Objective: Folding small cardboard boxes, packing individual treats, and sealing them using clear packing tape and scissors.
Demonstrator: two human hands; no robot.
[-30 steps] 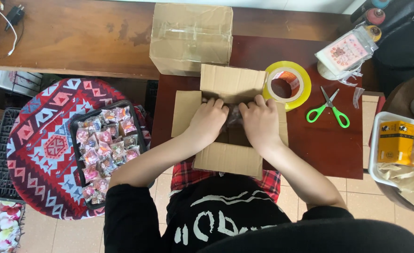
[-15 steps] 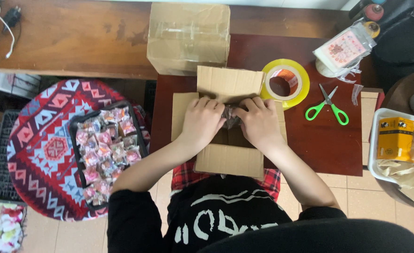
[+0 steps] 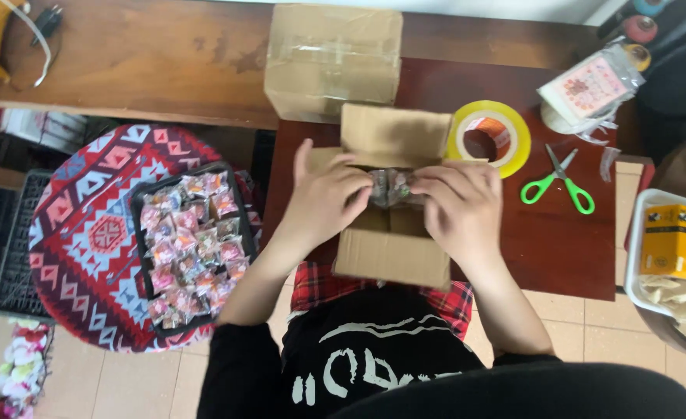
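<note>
An open cardboard box (image 3: 393,256) with its flaps spread sits on the dark red table (image 3: 575,248) in front of me. Over its opening my left hand (image 3: 329,203) and my right hand (image 3: 459,209) together hold a small clear-wrapped packet (image 3: 391,186). Both hands grip the packet from either side, fingers curled on it. The inside of the box is mostly hidden by my hands.
A sealed cardboard box (image 3: 333,58) stands behind the open one. A yellow tape roll (image 3: 490,136) and green scissors (image 3: 558,180) lie to the right. A black tray of wrapped sweets (image 3: 191,244) rests on a patterned stool at left. A white bin (image 3: 672,256) is far right.
My hands have risen slightly from inside the box, bringing the wrapped packet up between them. The box and other things have not moved.
</note>
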